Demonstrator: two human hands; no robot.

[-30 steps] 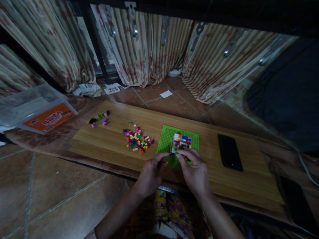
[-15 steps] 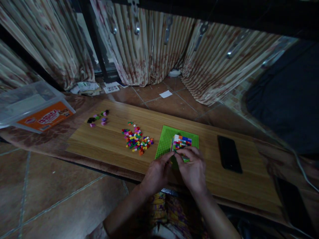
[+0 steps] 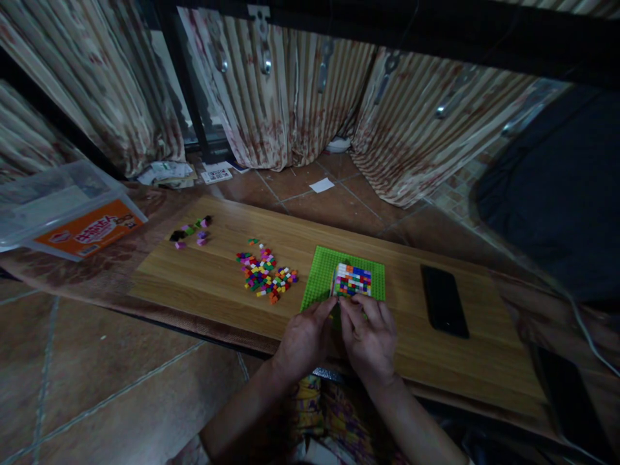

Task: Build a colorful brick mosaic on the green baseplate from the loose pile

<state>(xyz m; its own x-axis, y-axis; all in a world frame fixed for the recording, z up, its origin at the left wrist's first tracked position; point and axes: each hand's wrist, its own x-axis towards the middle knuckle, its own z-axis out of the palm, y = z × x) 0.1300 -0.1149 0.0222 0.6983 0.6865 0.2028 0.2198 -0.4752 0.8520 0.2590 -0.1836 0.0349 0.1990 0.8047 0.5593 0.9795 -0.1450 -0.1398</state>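
Observation:
A green baseplate (image 3: 322, 274) lies on a low wooden board (image 3: 217, 278). On it stands a block of many-coloured small bricks (image 3: 352, 279). My left hand (image 3: 303, 339) and my right hand (image 3: 371, 336) meet at the plate's near edge, just in front of the block. Both have their fingers curled together in a pinch. What they pinch is hidden between the fingertips. A pile of loose coloured bricks (image 3: 265, 272) lies left of the plate.
A smaller cluster of purple, green and black bricks (image 3: 192, 230) lies at the board's far left. A black phone (image 3: 443, 300) lies right of the plate. A clear plastic box with an orange label (image 3: 72, 216) sits at the left. Striped curtains hang behind, over a tiled floor.
My left hand has moved right to meet my right hand. Both hands have drawn slightly back toward me, away from the brick block.

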